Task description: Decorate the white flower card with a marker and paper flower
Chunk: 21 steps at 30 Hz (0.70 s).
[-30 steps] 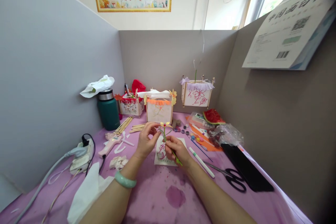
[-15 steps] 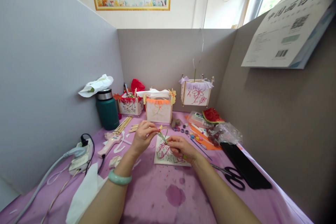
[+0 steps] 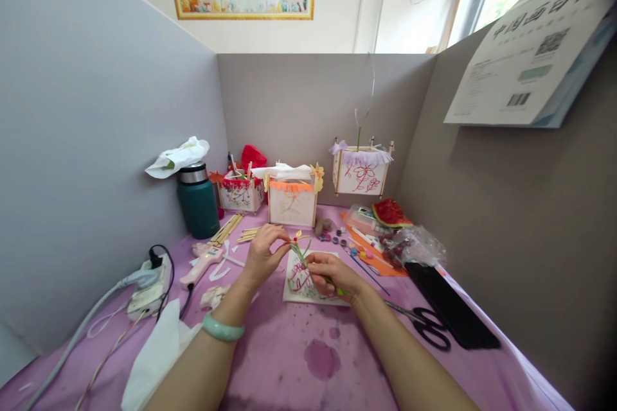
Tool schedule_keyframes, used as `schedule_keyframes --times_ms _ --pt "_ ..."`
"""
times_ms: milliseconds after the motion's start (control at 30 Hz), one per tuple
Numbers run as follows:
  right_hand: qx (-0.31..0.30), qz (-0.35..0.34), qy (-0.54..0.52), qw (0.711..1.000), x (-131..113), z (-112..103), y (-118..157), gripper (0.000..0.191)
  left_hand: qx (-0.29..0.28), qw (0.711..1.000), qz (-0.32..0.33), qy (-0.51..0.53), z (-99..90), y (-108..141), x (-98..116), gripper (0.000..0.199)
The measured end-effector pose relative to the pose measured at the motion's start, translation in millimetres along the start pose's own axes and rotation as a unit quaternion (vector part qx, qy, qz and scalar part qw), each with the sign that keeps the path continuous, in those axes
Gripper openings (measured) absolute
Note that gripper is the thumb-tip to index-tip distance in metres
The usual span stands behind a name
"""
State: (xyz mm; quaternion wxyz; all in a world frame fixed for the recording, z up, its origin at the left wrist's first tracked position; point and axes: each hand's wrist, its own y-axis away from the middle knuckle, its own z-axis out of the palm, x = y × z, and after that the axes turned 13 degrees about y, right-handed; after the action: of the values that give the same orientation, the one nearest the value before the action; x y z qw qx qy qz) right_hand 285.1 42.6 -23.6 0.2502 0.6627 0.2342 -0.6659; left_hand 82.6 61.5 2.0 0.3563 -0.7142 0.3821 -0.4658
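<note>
A small paper flower [image 3: 297, 239] with yellow petals on a green stem is held between both hands above the pink tabletop. My left hand [image 3: 260, 255] pinches the flower head end with thumb and fingers. My right hand [image 3: 332, 271] grips the green stem lower down, which pokes out past my fingers. Under the hands lies a white card [image 3: 299, 286] with pink and green drawing. A green bangle [image 3: 222, 328] circles my left wrist.
Three decorated paper boxes [image 3: 292, 200] stand at the back, beside a green flask [image 3: 198, 201]. A glue gun [image 3: 202, 262], power strip [image 3: 147, 283] and tissue [image 3: 157, 353] lie left. Black scissors [image 3: 427, 325], a dark phone [image 3: 450, 305], paint pots [image 3: 347, 241] and a plastic bag [image 3: 414, 245] lie right.
The flower has tipped from upright to slanting left and lower toward the card. My right hand has slid right along the stem and now covers the white pen.
</note>
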Motion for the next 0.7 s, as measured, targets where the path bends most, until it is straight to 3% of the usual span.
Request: schedule_keyframes --times_ms 100,300,467,700 --pt "0.031 -0.013 0.017 0.999 -0.2 -0.4 0.0 0.03 -0.005 1.0 0.007 0.009 -1.1 -1.6 1.8 0.008" --pt "0.155 -0.061 0.065 0.984 2.3 4.6 -7.8 0.032 0.01 1.0 -0.019 0.012 -6.1 -3.4 -2.6 0.008" --pt "0.307 -0.109 0.105 0.94 13.2 3.5 -19.8 0.032 0.007 0.999 -0.027 -0.025 -1.8 -1.1 -1.9 0.026" --pt "0.364 -0.145 0.247 0.886 25.1 22.3 -22.1 0.022 0.029 0.995 0.02 -0.095 17.3 4.2 9.8 0.02"
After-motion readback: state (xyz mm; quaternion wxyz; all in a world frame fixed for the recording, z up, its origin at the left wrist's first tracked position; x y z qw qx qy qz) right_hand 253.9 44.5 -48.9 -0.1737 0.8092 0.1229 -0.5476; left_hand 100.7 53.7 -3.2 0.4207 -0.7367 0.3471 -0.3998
